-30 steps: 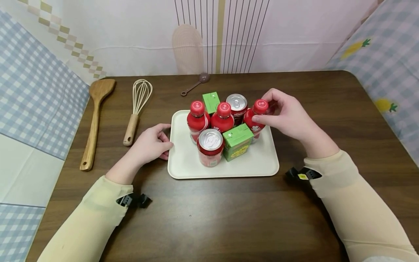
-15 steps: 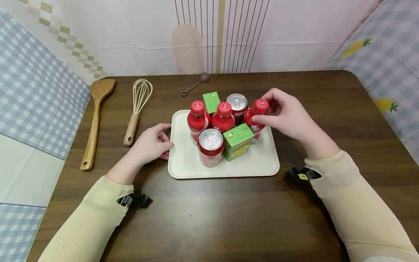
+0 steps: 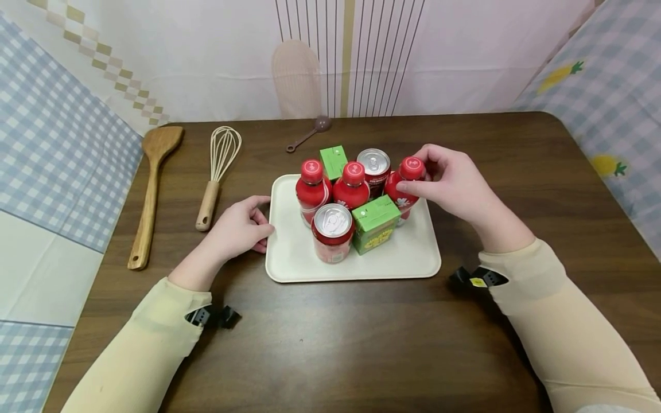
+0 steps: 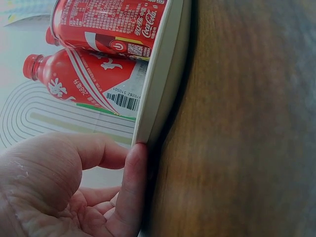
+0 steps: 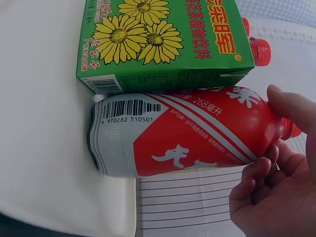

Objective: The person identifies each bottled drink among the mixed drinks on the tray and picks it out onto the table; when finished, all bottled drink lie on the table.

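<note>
A cream tray (image 3: 289, 264) on the table holds red-capped bottles, cans and green drink cartons. At its left edge my left hand (image 3: 238, 229) holds the tray between thumb and fingers; the left wrist view shows the thumb (image 4: 132, 170) right on the rim. My right hand (image 3: 457, 184) grips the rightmost red bottle (image 3: 400, 195) around its shoulder, just below the cap. In the right wrist view this bottle (image 5: 187, 136) stands on the tray against a green carton (image 5: 163, 44) with yellow flowers. A red can (image 3: 333, 232) stands at the front, beside the front carton (image 3: 376, 221).
Left of the tray lie a wooden spatula (image 3: 151, 189) and a whisk (image 3: 214, 183) with a wooden handle. A brown measuring spoon (image 3: 310, 135) lies near the back edge. Another can (image 3: 374, 166) and a carton (image 3: 333, 160) stand behind the bottles. Patterned cloth surrounds the table.
Almost nothing differs. The back of my right hand has sunk very slightly while keeping its grip on the bottle; the left hand and tray hold their places.
</note>
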`<state>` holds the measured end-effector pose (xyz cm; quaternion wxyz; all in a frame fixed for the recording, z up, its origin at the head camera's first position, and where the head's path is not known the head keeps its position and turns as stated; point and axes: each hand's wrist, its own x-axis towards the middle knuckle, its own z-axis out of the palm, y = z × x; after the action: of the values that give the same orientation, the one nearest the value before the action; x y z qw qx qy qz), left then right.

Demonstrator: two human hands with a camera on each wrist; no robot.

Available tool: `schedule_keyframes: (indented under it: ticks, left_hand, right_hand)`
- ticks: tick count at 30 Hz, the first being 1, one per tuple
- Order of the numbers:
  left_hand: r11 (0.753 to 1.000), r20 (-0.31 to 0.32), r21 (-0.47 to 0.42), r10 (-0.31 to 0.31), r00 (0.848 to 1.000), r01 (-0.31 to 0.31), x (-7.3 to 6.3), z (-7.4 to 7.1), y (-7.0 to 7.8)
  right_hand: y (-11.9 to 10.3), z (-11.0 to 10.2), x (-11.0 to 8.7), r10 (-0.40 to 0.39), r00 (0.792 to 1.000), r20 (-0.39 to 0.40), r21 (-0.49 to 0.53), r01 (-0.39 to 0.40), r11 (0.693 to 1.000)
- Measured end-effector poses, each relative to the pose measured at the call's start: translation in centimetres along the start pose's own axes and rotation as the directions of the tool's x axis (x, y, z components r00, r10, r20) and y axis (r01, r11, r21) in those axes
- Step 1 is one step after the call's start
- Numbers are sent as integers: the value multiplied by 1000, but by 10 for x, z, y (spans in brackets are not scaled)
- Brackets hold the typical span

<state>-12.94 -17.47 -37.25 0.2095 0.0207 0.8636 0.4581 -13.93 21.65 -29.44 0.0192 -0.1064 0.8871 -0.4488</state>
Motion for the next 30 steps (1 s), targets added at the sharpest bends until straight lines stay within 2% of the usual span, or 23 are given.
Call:
schedule_keyframes:
  ticks: [4, 18, 25, 30]
  left_hand:
    - [1000, 2, 1, -5, 1000, 5, 1, 1, -2]
    - [1000, -2, 19, -6, 1000, 6, 2, 0, -1]
    - [1000, -4, 22, -9, 1000, 9, 2, -1, -2]
    - [1000, -8, 20, -11, 1000, 11, 1, -1, -2]
  right_hand:
    - [2, 0, 0, 26, 1000, 0, 32, -26, 999]
    - [-1, -5, -3, 6, 999, -53, 60, -3, 998]
    - [1, -25, -2, 14, 992, -124, 93, -3, 996]
    - [11, -52, 1, 55, 974, -219, 156, -21, 988]
